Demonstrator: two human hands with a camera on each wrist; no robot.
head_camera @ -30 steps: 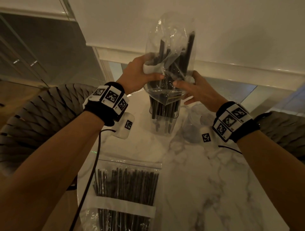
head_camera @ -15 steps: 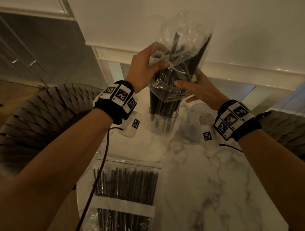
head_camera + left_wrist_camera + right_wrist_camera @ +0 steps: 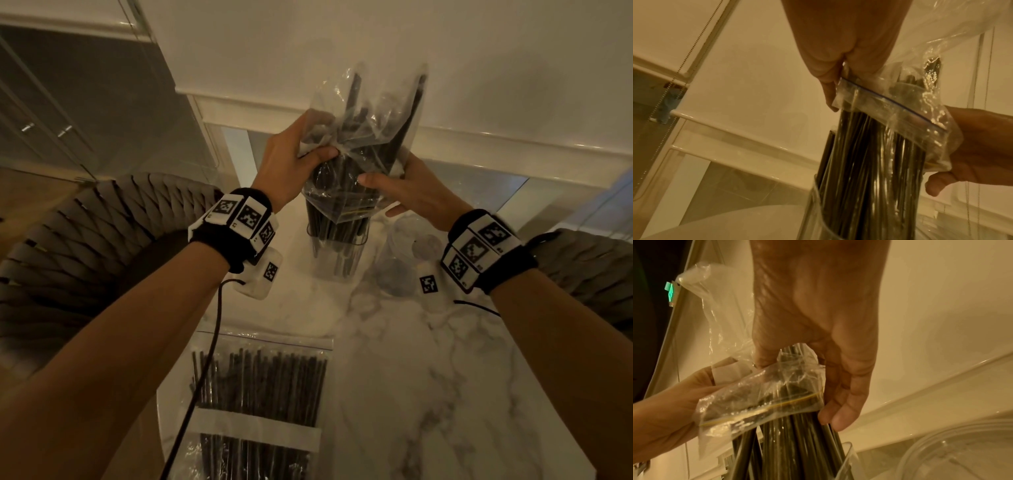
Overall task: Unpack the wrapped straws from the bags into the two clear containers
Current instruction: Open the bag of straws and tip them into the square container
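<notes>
we've lifted the upturned clear plastic zip bag (image 3: 363,144) higher than 0.5 s ago; left hand (image 3: 291,161) and right hand (image 3: 411,192) both pinch it, black wrapped straws (image 3: 337,233) sliding into the tall clear container (image 3: 337,253).

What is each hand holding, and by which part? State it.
Both grip the upturned clear bag of straws over the container: left hand bunches its middle, right hand holds the open zip end.

The straws (image 3: 346,192) look black, though the dim light may darken them, inside a clear bag (image 3: 373,113) with a blue seal line. Grey veins run through the white marble table (image 3: 428,394), and the wristbands (image 3: 236,222) carry black-and-white square codes.
</notes>
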